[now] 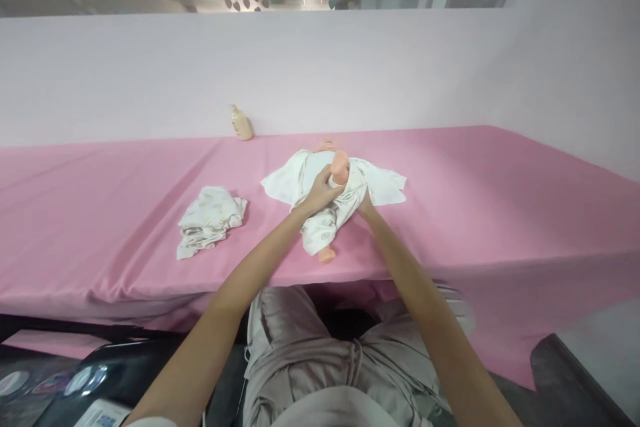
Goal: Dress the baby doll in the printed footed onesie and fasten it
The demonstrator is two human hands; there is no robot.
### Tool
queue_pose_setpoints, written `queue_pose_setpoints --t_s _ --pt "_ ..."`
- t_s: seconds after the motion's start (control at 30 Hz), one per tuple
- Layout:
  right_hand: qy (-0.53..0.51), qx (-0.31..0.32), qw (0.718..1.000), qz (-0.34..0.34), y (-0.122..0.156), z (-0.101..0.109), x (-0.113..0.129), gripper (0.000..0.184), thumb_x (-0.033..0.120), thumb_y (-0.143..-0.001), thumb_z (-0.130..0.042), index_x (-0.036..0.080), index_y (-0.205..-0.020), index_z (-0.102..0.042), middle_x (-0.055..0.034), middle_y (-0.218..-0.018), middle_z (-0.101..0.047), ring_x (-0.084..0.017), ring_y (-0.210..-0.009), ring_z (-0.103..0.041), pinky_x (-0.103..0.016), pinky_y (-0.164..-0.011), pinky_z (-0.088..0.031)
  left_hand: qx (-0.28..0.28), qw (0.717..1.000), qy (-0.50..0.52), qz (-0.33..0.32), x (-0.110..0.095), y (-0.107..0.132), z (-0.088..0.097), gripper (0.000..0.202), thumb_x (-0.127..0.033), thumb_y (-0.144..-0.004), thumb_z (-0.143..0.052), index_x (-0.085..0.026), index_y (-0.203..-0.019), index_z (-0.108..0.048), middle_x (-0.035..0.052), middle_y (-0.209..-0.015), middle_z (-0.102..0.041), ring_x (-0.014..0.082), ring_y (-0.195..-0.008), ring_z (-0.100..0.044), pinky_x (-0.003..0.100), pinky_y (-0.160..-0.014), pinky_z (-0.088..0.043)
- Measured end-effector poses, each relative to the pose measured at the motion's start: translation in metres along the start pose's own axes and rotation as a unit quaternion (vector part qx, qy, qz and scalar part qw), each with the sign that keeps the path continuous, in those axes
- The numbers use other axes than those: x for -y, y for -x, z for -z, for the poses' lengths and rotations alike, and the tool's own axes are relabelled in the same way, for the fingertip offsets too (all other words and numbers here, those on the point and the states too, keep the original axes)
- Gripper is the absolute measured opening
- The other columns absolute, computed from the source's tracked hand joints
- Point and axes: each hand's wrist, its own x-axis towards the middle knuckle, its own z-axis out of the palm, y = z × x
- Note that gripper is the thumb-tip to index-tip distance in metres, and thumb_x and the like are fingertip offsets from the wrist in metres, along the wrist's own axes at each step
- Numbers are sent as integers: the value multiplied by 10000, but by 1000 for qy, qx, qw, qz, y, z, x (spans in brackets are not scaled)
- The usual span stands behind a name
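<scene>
A baby doll [327, 145] lies on its back on the pink-covered table, its head at the far side. White clothing [283, 181] spreads out flat on both sides of its body. Printed white pants [320, 232] cover its legs, with one bare foot [327, 254] poking out toward me. My left hand [324, 191] is closed around the doll's other leg near the ankle, and the raised foot [340, 165] points up. On the other side, my right hand [366, 204] grips the bunched pants fabric; its fingers are partly hidden behind the cloth.
A folded white printed cloth [211, 220] lies to the left of the doll. By the wall at the back stands a pump bottle [241, 124]. The pink tablecloth [475, 213] hangs over the front edge, close to my lap. A black chair [125, 363] is at lower left.
</scene>
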Motion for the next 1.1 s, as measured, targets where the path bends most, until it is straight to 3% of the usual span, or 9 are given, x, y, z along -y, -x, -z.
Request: queue_pose_setpoints --t_s 0.13,0.27,0.37,0.53,0.87,1.0,1.1 --pt "-69 -7 997 -32 -2 6 9 252 361 -748 -580 213 -952 -582 -15 -1045 -645 -188 -1071 -533 -367 -978 -412 -16 1000 14 5 4 3 0 470 -349 -704 -643 -141 -1116 -555 105 -1172 -593 228 -1097 -547 356 -959 -428" --pt "-109 -16 993 -44 -3 14 15 182 334 -710 -499 183 -763 -587 -56 -882 -672 -233 -941 -592 -399 -845 -494 -56 998 9 -4 0 7 1 479 -397 -703 -631 -144 -1103 -556 106 -1155 -589 221 -1097 -545 341 -972 -417" --pt "-130 -14 990 -51 -3 16 20 164 312 -685 -489 184 -714 -588 -61 -873 -675 -241 -949 -594 -391 -826 -507 -72 997 1 -1 -2 8 0 459 -398 -700 -630 -144 -1078 -568 100 -1121 -595 224 -1070 -553 346 -953 -428" --pt "-177 25 982 -52 -3 11 30 154 284 -704 -571 188 -810 -628 -28 -914 -682 -201 -970 -597 -339 -834 -512 -91 996 8 -18 -3 10 -1 343 -285 -677 -648 -144 -986 -599 74 -1025 -617 218 -986 -574 350 -910 -447" --pt "-150 -6 982 -112 -2 13 35 134 251 -662 -663 176 -769 -638 -26 -742 -680 -209 -862 -627 -347 -787 -524 -100 994 3 -45 -5 13 0 344 -280 -634 -674 -134 -940 -616 73 -999 -646 229 -973 -584 360 -906 -444" --pt "-143 27 983 -115 0 14 39 143 293 -693 -649 194 -793 -626 -20 -753 -671 -203 -867 -617 -339 -781 -527 -96 995 2 -13 -4 13 1 320 -291 -637 -654 -137 -916 -618 64 -965 -651 220 -928 -591 356 -868 -460" --pt "-124 62 984 -109 2 18 43 178 351 -719 -631 199 -809 -616 -19 -739 -656 -199 -846 -608 -330 -748 -525 -103 993 -50 -32 -10 15 3 305 -302 -628 -664 -160 -894 -618 58 -947 -651 224 -913 -582 366 -854 -456"
